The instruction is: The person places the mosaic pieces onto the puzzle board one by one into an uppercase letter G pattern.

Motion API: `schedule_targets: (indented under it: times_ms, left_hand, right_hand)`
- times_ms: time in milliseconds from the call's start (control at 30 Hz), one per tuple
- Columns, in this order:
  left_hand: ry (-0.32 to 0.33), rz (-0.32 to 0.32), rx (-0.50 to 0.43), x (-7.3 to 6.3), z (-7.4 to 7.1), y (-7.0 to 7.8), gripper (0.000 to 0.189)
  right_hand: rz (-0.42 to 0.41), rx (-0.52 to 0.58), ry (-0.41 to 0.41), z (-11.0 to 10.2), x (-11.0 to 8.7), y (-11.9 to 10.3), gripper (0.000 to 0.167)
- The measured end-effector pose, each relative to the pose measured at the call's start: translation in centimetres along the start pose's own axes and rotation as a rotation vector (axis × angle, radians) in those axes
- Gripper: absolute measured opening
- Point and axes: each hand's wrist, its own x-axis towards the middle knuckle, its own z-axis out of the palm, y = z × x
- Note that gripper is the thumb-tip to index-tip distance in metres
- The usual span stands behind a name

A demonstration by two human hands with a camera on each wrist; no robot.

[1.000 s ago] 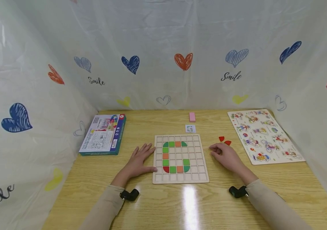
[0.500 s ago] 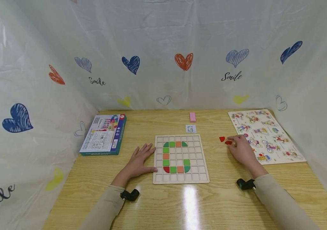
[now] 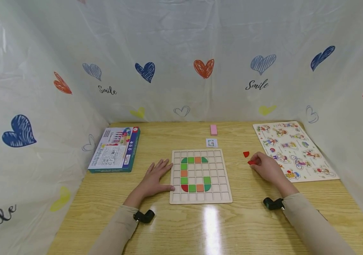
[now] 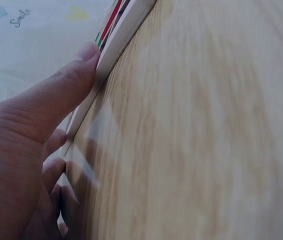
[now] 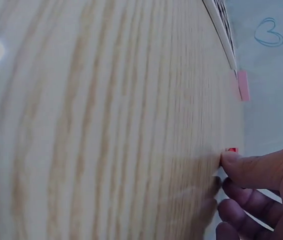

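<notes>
A square wooden grid board [image 3: 222,196] lies in the middle of the table, with green, orange and red tiles set in a C-like outline. Along its left edge rests my left hand [image 3: 156,179], fingers spread; in the left wrist view the thumb [image 4: 74,75] touches the board's side. To the right of the board my right hand [image 3: 267,169] pinches a red quarter-round tile [image 3: 251,162] between thumb and fingertips. Another red quarter-round tile [image 3: 246,154] lies on the table just beyond it. The right wrist view shows the curled fingers [image 5: 251,202] from the side.
A small pattern card [image 3: 211,142] and a pink block [image 3: 213,130] lie behind the board. At the left is a boxed set [image 3: 114,150]; at the right, a picture puzzle board [image 3: 296,152] lies partly behind my right hand. A printed curtain surrounds the table.
My right hand has moved right to the two red tiles and picked up the nearer one, now tilted in its fingertips. The left hand has stayed at the board's edge.
</notes>
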Motion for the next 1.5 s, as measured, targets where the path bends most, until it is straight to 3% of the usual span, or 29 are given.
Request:
schedule_targets:
  times_ms: [333, 500, 900, 1300, 1500]
  left_hand:
    - [0.001, -0.003, 0.000, -0.1, 0.0, 0.0, 0.098]
    - [-0.001, -0.004, 0.000, -0.1, 0.0, 0.1, 0.098]
    - [-0.001, -0.001, 0.009, -0.1, 0.0, 0.0, 0.098]
    - [0.001, 0.004, 0.005, -0.1, -0.1, 0.1, 0.098]
    - [0.002, 0.004, -0.004, -0.1, -0.1, 0.0, 0.098]
  right_hand:
    - [-0.018, -0.036, -0.036, -0.6, -0.5, -1.0, 0.007]
    - [-0.026, -0.013, -0.069, -0.3, -0.4, -1.0, 0.019]
    - [-0.050, 0.102, -0.069, 0.7, -0.1, -1.7, 0.023]
    - [-0.073, 0.279, -0.135, 2.0, 0.6, -3.2, 0.016]
    - [-0.077, 0.363, -0.172, 3.3, 0.8, -5.0, 0.016]
